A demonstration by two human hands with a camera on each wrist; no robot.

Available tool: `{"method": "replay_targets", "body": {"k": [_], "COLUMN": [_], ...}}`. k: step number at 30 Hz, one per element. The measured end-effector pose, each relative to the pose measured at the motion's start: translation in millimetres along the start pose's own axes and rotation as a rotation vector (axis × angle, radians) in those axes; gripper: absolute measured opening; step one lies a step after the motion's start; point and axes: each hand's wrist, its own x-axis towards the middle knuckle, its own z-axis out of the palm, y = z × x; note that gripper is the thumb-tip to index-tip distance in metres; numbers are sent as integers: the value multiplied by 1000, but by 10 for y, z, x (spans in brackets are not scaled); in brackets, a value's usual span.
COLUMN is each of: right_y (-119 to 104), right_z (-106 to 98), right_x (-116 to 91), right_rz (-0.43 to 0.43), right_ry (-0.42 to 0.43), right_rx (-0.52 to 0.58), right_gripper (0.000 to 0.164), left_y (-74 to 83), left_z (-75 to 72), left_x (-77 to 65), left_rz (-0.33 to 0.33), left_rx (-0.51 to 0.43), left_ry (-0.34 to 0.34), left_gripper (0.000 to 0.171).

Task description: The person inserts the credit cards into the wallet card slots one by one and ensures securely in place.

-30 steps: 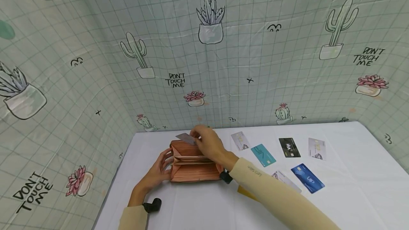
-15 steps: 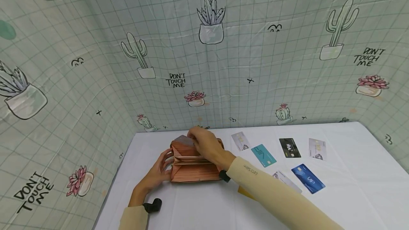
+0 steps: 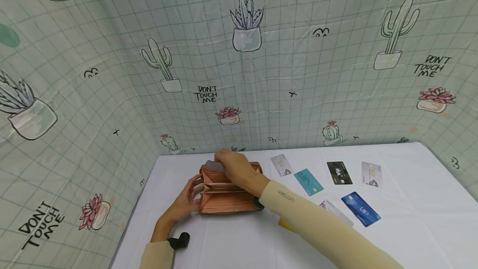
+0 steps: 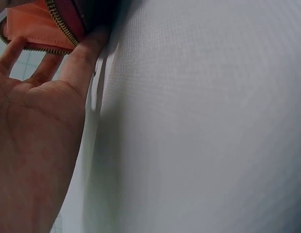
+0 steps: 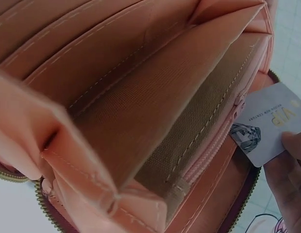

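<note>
An orange zip-around wallet (image 3: 228,205) stands spread apart on the table, its folded compartments facing up. My left hand (image 3: 183,200) holds its left end. In the left wrist view, the thumb lies along one brass-zipped panel and other fingers (image 4: 48,68) reach the opposite one. My right hand (image 3: 239,170) pinches a silver card (image 5: 269,121) marked VIP, with a diamond picture, between thumb and fingers. In the right wrist view, the card's corner overlaps the wallet's far inner panel, beyond the middle zip pocket (image 5: 213,145). From the head, the right hand covers part of the card.
Right of the wallet lie more cards: a silver one (image 3: 281,165), a teal one (image 3: 308,182), a black one (image 3: 339,173), a blue one (image 3: 360,209) and others. The right sleeve (image 3: 306,215) partly covers a yellow card (image 3: 286,225). A patterned cloth backdrop (image 3: 261,86) rises behind the table.
My right hand has shifted slightly left, carrying the silver card down from above the wallet to its far panel. The left hand keeps its hold on the wallet.
</note>
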Motion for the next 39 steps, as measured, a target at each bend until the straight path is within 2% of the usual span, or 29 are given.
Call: {"method": "replay_targets", "body": {"k": [11,22,28,34,39], "right_y": [-46,74,106,130,185], "right_z": [44,-25,-28,-10,4], "right_x": [53,113,174,199,200], "right_rz": [-4,15,1,2,36], "right_ry": [-69,-131,-215,-268,-285], "right_rx": [-43,110,106,81,167], "right_gripper": [18,32,32,30,35], "left_y": [-12,3,-16,-3,9], "left_z": [14,-4,-11,-7,-12], "left_x": [-9,0,4,19,13], "left_rz": [-14,10,21,-4,-8], "left_rx": [-1,-23,-26,-9,-9], "left_ry": [8,-23,-24,-18,-26], "left_gripper": [104,104,103,105,104]}}
